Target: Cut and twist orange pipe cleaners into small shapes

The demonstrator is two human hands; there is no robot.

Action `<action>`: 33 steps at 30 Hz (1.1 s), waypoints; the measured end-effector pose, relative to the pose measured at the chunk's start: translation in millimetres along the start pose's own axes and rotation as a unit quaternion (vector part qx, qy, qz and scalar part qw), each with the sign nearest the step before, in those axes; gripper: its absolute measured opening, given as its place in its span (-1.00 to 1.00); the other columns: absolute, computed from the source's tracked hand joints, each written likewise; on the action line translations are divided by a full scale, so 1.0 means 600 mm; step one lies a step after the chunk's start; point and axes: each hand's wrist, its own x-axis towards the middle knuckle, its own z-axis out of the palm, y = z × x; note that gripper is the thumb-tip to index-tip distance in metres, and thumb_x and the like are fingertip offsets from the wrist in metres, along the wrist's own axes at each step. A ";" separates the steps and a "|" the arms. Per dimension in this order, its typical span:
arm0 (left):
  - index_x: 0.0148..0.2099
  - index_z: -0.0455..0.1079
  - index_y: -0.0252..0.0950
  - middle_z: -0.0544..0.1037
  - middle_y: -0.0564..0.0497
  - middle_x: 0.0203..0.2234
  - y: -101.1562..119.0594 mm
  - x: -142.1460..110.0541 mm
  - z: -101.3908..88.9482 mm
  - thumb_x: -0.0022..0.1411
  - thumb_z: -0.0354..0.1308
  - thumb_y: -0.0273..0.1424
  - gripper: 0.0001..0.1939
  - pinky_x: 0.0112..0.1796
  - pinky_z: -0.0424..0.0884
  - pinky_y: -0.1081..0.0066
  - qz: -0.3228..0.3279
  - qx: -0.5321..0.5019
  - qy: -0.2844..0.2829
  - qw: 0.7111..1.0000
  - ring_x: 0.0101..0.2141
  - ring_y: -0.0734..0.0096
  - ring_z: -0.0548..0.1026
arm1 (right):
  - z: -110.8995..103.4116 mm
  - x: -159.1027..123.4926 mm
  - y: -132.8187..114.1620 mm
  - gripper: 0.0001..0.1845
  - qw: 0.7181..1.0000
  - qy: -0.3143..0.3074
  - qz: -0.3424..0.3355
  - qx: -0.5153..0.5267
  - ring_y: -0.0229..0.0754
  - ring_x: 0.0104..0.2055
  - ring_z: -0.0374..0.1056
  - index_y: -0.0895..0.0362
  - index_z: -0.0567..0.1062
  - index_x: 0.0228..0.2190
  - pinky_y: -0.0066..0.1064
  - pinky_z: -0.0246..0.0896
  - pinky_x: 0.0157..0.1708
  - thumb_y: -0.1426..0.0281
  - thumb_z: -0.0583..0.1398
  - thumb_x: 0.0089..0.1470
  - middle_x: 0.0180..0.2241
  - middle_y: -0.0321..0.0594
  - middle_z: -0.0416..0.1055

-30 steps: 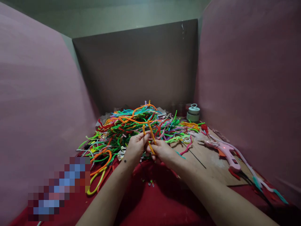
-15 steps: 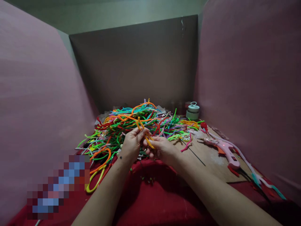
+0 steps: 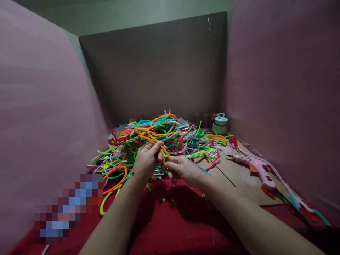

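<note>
An orange-yellow pipe cleaner (image 3: 165,151), bent so that two strands run side by side, stretches between my two hands. My left hand (image 3: 148,156) pinches it along its middle between thumb and fingers. Its lower right end sits between the thumb and fingers of my right hand (image 3: 183,168). Both hands are closed on it, just in front of a large heap of coloured pipe cleaners (image 3: 148,132). The upper left ends of the held piece overlap the heap, so where they finish is hard to tell.
On the right, a pink glue gun (image 3: 256,168) with a small red light rests on a brown board (image 3: 239,191). Behind it stands a pale green container (image 3: 220,124). Red cloth (image 3: 170,226) covers the front. Pink panels (image 3: 281,88) rise at both sides. A blurred-out object (image 3: 71,209) lies left.
The orange-yellow pipe cleaner now slants further left at its top, and more of it shows between my hands. My left hand has shifted slightly left, my right hand slightly right and down.
</note>
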 end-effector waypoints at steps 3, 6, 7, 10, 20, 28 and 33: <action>-0.36 0.37 -0.38 0.33 0.14 -0.79 0.001 0.000 -0.001 0.02 0.16 -0.30 -0.78 -0.68 0.17 0.56 0.012 -0.002 0.007 1.000 -0.75 0.59 0.26 | -0.003 -0.002 0.000 -0.75 1.000 -0.005 0.028 0.010 -0.39 -0.75 0.16 0.24 0.39 -0.50 -0.54 0.08 -0.70 0.27 0.13 -0.06 -0.71 -0.34 0.31; -0.30 0.36 -0.36 0.35 0.14 -0.75 0.001 -0.003 -0.002 0.02 0.15 -0.31 -0.78 -0.69 0.20 0.54 0.014 -0.005 -0.006 1.000 -0.74 0.57 0.28 | -0.007 -0.005 -0.003 -0.81 0.995 -0.039 0.039 0.085 -0.34 -0.67 0.26 0.26 0.39 -0.45 -0.48 0.19 -0.61 0.36 0.18 -0.11 -0.60 -0.23 0.41; -0.30 0.36 -0.36 0.36 0.14 -0.74 0.001 -0.003 -0.003 0.02 0.16 -0.31 -0.77 -0.68 0.22 0.53 0.011 -0.006 -0.014 1.000 -0.73 0.56 0.30 | -0.008 -0.006 -0.005 -0.80 0.991 -0.053 0.036 0.119 -0.33 -0.64 0.28 0.25 0.39 -0.40 -0.46 0.23 -0.56 0.38 0.19 -0.12 -0.55 -0.20 0.43; -0.29 0.37 -0.37 0.38 0.11 -0.70 0.002 -0.003 -0.007 0.00 0.17 -0.32 -0.77 -0.62 0.29 0.51 0.005 -0.013 -0.034 0.999 -0.67 0.54 0.36 | -0.010 -0.008 -0.009 -0.69 0.972 -0.097 0.028 0.212 -0.33 -0.59 0.24 0.19 0.37 -0.23 -0.40 0.27 -0.51 0.28 0.14 -0.02 -0.50 -0.22 0.42; -0.35 0.37 -0.39 0.41 0.06 -0.68 0.010 -0.005 -0.006 0.05 0.15 -0.32 -0.80 -0.60 0.32 0.50 -0.009 -0.042 -0.071 0.997 -0.66 0.52 0.38 | -0.009 -0.006 -0.002 -0.75 0.952 -0.079 0.063 0.288 -0.44 -0.68 -0.08 0.13 0.40 -0.22 -0.59 -0.04 -0.67 0.39 0.10 -0.01 -0.59 -0.39 0.19; -0.32 0.36 -0.37 0.37 0.11 -0.73 0.005 -0.008 0.003 0.05 0.16 -0.30 -0.78 -0.72 0.17 0.57 0.014 -0.037 -0.029 0.999 -0.76 0.62 0.23 | -0.004 -0.002 0.013 -0.85 0.972 -0.015 0.063 0.224 -0.44 -0.70 -0.20 0.25 0.46 -0.43 -0.57 -0.10 -0.74 0.41 0.16 -0.08 -0.73 -0.46 0.01; -0.26 0.35 -0.34 0.41 0.10 -0.64 0.011 -0.005 0.000 -0.01 0.20 -0.28 -0.72 -0.71 0.10 0.63 -0.024 -0.043 -0.022 0.999 -0.75 0.71 0.19 | -0.003 -0.005 0.008 -0.84 0.977 0.005 0.034 0.210 -0.45 -0.72 -0.25 0.26 0.44 -0.50 -0.59 -0.19 -0.76 0.38 0.16 -0.07 -0.77 -0.49 -0.07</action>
